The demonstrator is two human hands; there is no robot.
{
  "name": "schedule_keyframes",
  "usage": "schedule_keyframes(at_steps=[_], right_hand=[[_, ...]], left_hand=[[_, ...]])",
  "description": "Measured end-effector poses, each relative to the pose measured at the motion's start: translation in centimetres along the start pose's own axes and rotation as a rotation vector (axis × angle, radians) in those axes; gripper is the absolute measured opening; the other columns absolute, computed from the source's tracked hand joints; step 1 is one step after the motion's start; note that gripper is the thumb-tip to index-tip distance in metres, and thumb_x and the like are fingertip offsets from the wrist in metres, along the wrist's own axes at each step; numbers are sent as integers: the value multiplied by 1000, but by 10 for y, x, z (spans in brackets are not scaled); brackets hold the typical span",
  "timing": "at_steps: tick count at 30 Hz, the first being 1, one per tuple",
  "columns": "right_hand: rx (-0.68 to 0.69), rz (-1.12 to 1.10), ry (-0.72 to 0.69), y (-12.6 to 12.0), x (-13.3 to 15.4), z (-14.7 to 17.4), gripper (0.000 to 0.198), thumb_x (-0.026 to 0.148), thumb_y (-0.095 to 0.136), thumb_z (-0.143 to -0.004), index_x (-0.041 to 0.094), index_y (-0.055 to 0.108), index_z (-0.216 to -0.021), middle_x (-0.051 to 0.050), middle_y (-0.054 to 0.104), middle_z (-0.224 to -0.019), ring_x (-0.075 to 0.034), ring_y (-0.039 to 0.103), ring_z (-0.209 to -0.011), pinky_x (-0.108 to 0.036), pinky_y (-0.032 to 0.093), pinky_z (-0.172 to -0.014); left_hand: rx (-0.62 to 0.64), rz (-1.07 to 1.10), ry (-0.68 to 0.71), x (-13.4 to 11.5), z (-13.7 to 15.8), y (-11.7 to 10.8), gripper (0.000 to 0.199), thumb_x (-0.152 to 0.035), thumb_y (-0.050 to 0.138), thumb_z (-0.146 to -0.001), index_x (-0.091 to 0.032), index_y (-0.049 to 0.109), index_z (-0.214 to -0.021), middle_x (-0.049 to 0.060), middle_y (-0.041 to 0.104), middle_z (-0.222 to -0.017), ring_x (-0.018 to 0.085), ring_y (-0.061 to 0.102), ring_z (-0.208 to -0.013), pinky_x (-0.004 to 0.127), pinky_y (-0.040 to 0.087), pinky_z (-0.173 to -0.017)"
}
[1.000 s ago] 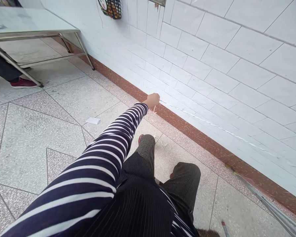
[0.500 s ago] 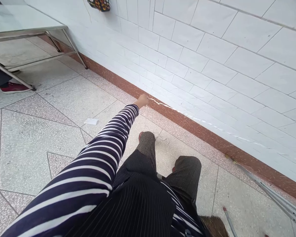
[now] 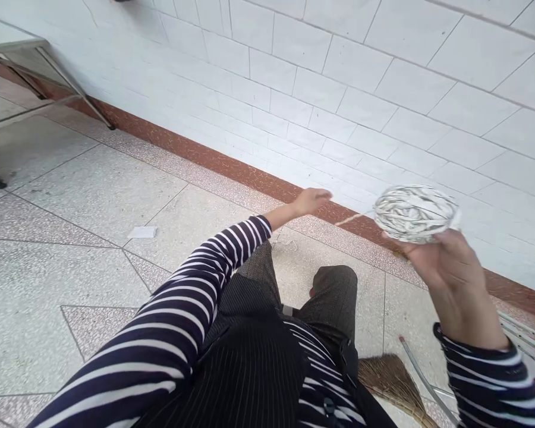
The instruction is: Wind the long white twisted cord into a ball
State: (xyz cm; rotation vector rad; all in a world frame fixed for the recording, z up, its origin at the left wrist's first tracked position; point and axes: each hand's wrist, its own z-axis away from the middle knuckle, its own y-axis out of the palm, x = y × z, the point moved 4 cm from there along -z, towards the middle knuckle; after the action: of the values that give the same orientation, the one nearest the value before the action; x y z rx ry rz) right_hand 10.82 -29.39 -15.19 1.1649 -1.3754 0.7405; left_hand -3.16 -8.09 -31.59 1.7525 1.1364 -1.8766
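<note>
My right hand [image 3: 455, 273] holds up a large ball of white twine [image 3: 417, 213] in front of the tiled wall, gripping it from below. A short loose strand [image 3: 354, 218] sticks out from the ball's left side, towards my other hand. My left hand [image 3: 311, 202] reaches out over the floor near the red-brown skirting, its fingers stretched to the right. Nothing shows in the left hand, and a gap separates it from the strand's end. A thin white strand [image 3: 288, 242] lies on the floor by my left knee.
A broom head [image 3: 392, 380] lies at my lower right, beside a metal tube [image 3: 421, 371]. More metal tubes [image 3: 521, 336] lie along the wall. A white paper piece [image 3: 142, 232] lies on the floor at left. A metal-legged table [image 3: 15, 47] stands at upper left.
My right hand has come into view with the ball of twine. My left hand, earlier closed on a white strand stretched along the wall, has moved right and its fingers have straightened.
</note>
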Motion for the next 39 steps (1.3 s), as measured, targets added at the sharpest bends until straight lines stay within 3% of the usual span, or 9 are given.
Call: schedule_keyframes(at_steps=[2, 5, 10, 17, 21, 25, 30, 34, 39], right_hand=[[13, -105, 124, 12, -28, -7, 55, 28, 78, -62, 32, 61, -114, -4, 67, -120, -32, 61, -115, -54, 58, -87], [-17, -186, 196, 18, -63, -6, 49, 27, 74, -68, 30, 61, -114, -4, 67, -122, -31, 58, -119, -54, 57, -89], [-85, -175, 189, 2, -98, 9, 47, 25, 74, -69, 31, 63, -114, -2, 63, -130, -29, 58, -121, -53, 54, -95], [-93, -141, 228, -11, -129, 34, 56, 24, 78, -65, 34, 62, -117, 0, 63, -131, -27, 55, -126, -49, 46, -105], [-121, -194, 269, -13, -143, 53, 53, 25, 78, -67, 33, 62, -116, -2, 64, -130, -28, 56, -125, -52, 47, -104], [-118, -244, 314, -15, -156, 68, 46, 28, 77, -69, 31, 62, -113, -3, 65, -127, -28, 58, -123, -54, 48, -102], [-141, -272, 343, -18, -164, 80, 44, 27, 77, -70, 32, 62, -111, -2, 65, -128, -27, 59, -122, -53, 49, -102], [-205, -275, 322, -29, -161, 84, 44, 28, 78, -72, 30, 61, -113, -4, 63, -128, -28, 57, -123, -52, 51, -99], [-383, -105, 204, -51, -163, 76, 55, 27, 83, -67, 29, 53, -114, -2, 62, -118, -24, 62, -111, -48, 52, -94]], left_hand=[[19, 304, 154, -28, 13, 31, 31, -32, 57, -95, -19, 70, -120, 8, 70, -118, 19, 63, -108, 37, 45, -102], [2, 602, 225, -45, 37, 59, 36, -43, 57, -94, -17, 72, -115, 9, 70, -117, 21, 62, -110, 40, 43, -103], [60, 758, 59, -16, 69, 79, 45, -41, 78, -75, -13, 72, -110, 10, 72, -105, 23, 65, -105, 39, 45, -99], [22, 336, 17, 8, 78, 90, 13, -19, 67, -79, -12, 74, -86, 3, 73, -87, 19, 66, -92, 29, 48, -88], [15, 40, 55, 17, 90, 94, 21, -14, 54, -87, -14, 73, -79, 2, 72, -84, 17, 65, -87, 29, 47, -90], [81, -196, 81, 32, 106, 95, 27, -21, 49, -94, -16, 71, -78, 0, 72, -80, 15, 63, -79, 36, 36, -108], [86, -301, -22, 66, 119, 92, 29, -29, 48, -97, -18, 71, -85, 0, 72, -83, 15, 63, -79, 35, 34, -108], [143, -338, -210, 96, 135, 89, 29, -30, 50, -94, -17, 72, -80, 1, 69, -76, 16, 60, -72, 27, 45, -79], [266, -226, -227, 92, 163, 92, 31, -31, 50, -94, -16, 70, -76, 1, 69, -79, 14, 61, -75, 24, 43, -74]])
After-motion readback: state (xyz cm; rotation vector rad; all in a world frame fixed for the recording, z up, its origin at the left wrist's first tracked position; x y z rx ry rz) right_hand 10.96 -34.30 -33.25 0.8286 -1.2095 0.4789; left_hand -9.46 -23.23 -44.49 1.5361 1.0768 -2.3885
